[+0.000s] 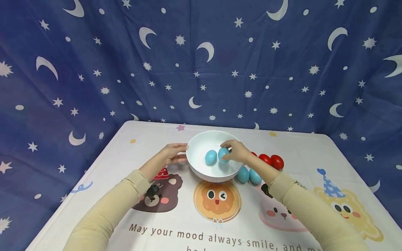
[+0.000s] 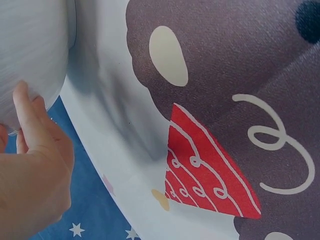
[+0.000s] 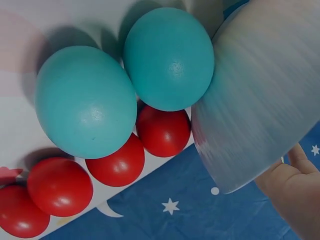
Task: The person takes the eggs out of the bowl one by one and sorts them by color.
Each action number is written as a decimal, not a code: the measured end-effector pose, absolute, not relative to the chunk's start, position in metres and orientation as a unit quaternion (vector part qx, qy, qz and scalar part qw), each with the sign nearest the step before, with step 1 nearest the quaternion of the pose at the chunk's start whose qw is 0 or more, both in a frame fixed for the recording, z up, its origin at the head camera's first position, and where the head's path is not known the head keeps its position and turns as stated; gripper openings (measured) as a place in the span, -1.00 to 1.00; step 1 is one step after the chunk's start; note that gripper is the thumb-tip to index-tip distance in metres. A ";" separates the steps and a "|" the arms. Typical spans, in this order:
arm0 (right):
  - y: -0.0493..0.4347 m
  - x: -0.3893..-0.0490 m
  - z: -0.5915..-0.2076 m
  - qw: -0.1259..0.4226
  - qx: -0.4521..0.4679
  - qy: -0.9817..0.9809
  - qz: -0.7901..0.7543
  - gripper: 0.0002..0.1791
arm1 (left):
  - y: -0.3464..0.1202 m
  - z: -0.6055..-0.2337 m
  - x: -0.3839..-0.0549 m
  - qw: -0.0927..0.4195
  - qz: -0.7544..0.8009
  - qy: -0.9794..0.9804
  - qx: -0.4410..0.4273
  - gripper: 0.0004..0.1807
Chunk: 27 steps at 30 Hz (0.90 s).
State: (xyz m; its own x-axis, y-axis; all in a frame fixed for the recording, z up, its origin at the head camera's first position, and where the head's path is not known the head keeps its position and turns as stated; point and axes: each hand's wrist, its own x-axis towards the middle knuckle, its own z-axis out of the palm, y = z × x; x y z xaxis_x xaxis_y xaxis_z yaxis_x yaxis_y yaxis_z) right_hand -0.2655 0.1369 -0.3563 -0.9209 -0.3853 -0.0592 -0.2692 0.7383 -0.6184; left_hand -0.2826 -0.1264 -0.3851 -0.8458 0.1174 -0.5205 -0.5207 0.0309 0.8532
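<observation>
A white bowl [image 1: 201, 170] stands near the far side of the table. My left hand [image 1: 174, 152] rests against its left wall, fingers extended; the left wrist view shows the fingertips on the bowl's side [image 2: 35, 45]. Over the bowl's right rim reaches my right hand [image 1: 236, 151], pinching a blue egg [image 1: 223, 154] inside. Another blue egg [image 1: 211, 157] lies beside it in the bowl. In the right wrist view the bowl's wall [image 3: 260, 90] covers the fingers of that hand [image 3: 290, 187] and the egg they hold.
Right of the bowl, two blue eggs [image 3: 86, 102] lie on the table, one close against the bowl. Several red eggs [image 3: 60, 187] sit behind them, partly hidden by my right arm in the head view. A dark blue star-patterned curtain [image 1: 201, 69] hangs behind the table [image 1: 150, 136].
</observation>
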 end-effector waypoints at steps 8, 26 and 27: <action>0.143 -0.257 -0.354 0.084 -0.194 0.916 -0.341 -0.46 | -0.126 -0.386 -0.282 0.230 0.671 0.690 -0.145 -0.52; 0.152 -0.241 -0.343 0.066 -0.191 0.903 -0.380 -0.44 | -0.125 -0.384 -0.281 0.225 0.670 0.694 -0.137 -0.52; 0.154 -0.239 -0.342 0.064 -0.188 0.902 -0.384 -0.43 | -0.124 -0.384 -0.280 0.225 0.671 0.693 -0.134 -0.51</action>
